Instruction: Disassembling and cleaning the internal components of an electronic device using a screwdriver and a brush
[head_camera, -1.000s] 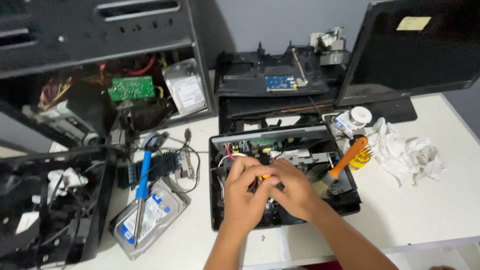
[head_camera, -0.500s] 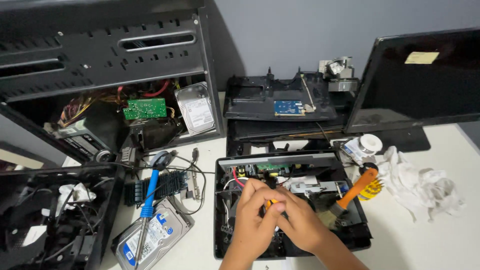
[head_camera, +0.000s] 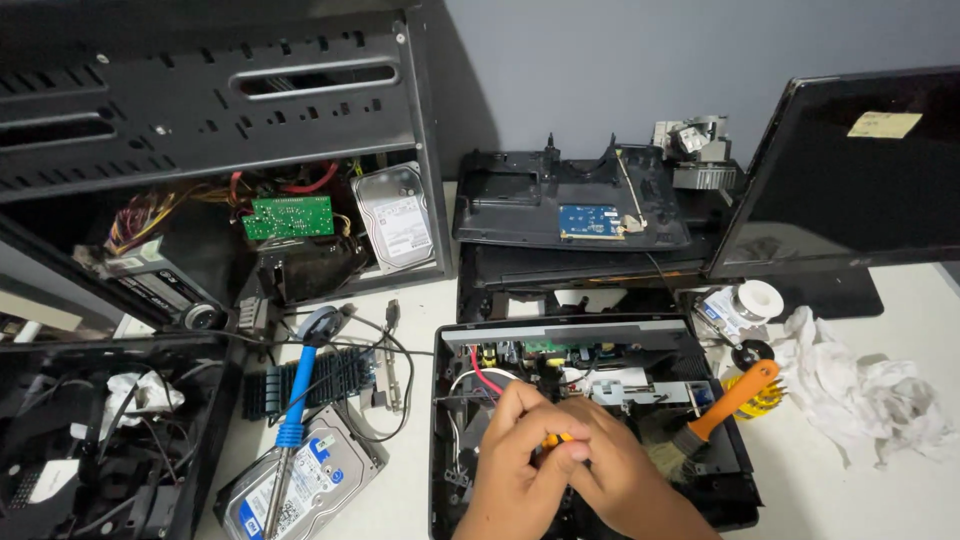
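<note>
- Gripping a small orange-handled tool (head_camera: 556, 438), both hands, left hand (head_camera: 515, 462) and right hand (head_camera: 622, 478), are closed around it.
- The opened black plastic device casing (head_camera: 590, 335), lower centre, is already uncovered; inner boards remain fitted.

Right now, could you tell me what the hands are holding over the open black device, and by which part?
Both hands, left hand and right hand, close together on a small orange-yellow thing. Only a sliver shows between the fingers, so its kind and the held part cannot be told.

small orange-yellow tool (head_camera: 556, 439) upright-hidden between fingers, above opened black device (head_camera: 720, 480)
</note>
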